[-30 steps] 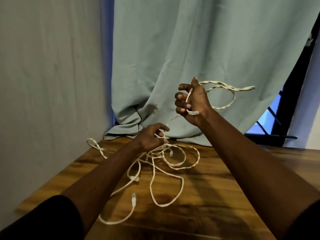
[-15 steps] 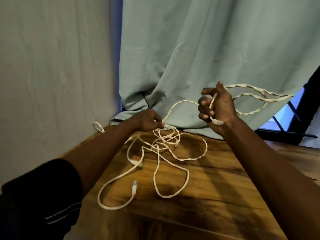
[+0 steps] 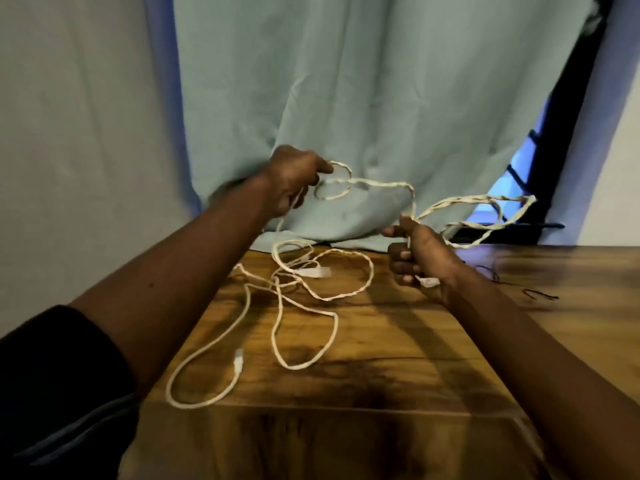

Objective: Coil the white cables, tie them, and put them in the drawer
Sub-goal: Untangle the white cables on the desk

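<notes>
left hand (image 3: 294, 181) pinches cable (image 3: 377, 184) | right hand (image 3: 420, 252) grips coil (image 3: 485, 216)

No readable text, label or number visible.

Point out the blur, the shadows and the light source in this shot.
Head view: the left hand is motion-smeared at the wrist; blue daylight enters through the window gap right of the curtain; soft dark shadows cross the wooden table.

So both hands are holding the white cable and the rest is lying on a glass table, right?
Not glass: the table is wooden, as its brown grain in the head view shows. The left hand and right hand do hold the white cable, and the rest lies on that table.
</notes>
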